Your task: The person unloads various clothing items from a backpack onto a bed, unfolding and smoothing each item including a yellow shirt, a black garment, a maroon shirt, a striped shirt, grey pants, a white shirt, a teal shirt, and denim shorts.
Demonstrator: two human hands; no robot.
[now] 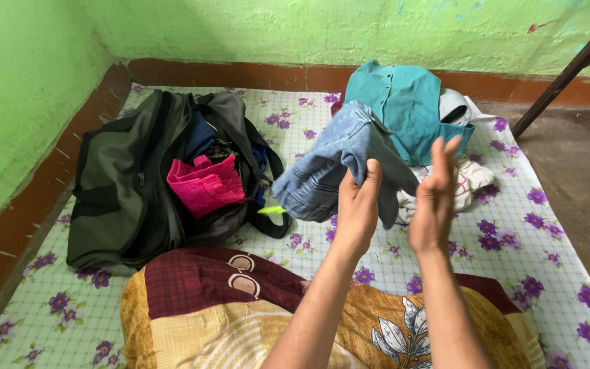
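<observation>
My left hand [358,205] pinches a pair of light blue jeans [329,164] and holds it lifted above the flowered sheet [513,239]. My right hand [435,198] is open, fingers up, just right of the jeans and not touching them. Behind the jeans lies a pile of clothes with a teal shirt [404,109] on top and white garments [469,181] below it. To the left stands an open dark green duffel bag [124,184] with a pink garment [206,184] sticking out of it.
A maroon and yellow patterned blanket [240,307] covers my lap in the foreground. Green walls with a brown base band close off the left and back. A dark metal leg [568,72] slants at the upper right over bare concrete floor [582,164].
</observation>
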